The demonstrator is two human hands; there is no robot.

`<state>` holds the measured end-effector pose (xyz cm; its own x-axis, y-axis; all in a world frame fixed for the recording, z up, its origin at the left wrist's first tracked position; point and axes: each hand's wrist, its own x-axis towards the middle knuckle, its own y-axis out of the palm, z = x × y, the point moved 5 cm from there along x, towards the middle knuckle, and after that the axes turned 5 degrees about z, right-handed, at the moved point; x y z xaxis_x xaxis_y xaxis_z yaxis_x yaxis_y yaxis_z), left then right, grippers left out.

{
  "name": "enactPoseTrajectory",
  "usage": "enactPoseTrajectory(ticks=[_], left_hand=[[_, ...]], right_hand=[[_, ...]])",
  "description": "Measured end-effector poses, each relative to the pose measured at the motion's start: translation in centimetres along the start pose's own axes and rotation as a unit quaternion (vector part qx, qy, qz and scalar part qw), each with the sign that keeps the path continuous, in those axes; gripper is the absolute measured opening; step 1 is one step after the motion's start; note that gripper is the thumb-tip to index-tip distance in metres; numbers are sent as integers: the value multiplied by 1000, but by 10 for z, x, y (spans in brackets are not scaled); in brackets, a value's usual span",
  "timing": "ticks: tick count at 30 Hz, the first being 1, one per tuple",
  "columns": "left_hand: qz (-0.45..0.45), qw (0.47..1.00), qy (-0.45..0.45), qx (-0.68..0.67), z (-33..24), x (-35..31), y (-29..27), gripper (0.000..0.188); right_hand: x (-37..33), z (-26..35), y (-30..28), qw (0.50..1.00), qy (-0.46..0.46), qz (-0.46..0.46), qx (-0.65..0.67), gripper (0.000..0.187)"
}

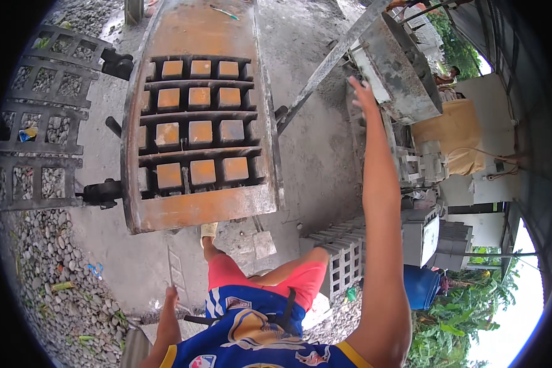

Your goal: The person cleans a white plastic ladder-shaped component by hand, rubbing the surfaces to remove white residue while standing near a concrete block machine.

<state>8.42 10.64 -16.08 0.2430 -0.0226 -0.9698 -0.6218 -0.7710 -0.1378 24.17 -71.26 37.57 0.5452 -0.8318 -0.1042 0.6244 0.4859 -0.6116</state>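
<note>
Low on my left side, my left hand [172,297] is closed around the end of a thin grey ladder-shaped frame [176,268], which hangs with its slots pointing away from me. My right arm stretches far forward. At its end, my right hand [363,97] has its fingers apart beside the lower edge of a large grey metal hopper [405,73]; whether the fingertips touch it I cannot tell. Between both arms stands a rusty steel block mould [196,211], with rows of square orange-topped cores and dark slots around them.
Grey slotted concrete blocks [49,113] stand on the left beside loose stones [55,257]. More hollow blocks [345,270] are stacked at right, before a blue drum [423,288]. A slanting metal bar [325,70] crosses toward the hopper. Another person [451,75] is far off at right.
</note>
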Motion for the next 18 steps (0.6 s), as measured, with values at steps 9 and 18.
enactPoseTrajectory(ticks=[9,18], left_hand=[[35,958,-29,-282,-3,-33,29,42],[-62,966,-191,-166,135,-138,1,22]], right_hand=[[82,79,-25,994,-72,-78,20,114],[73,84,-51,904,-146,-311,256,48]])
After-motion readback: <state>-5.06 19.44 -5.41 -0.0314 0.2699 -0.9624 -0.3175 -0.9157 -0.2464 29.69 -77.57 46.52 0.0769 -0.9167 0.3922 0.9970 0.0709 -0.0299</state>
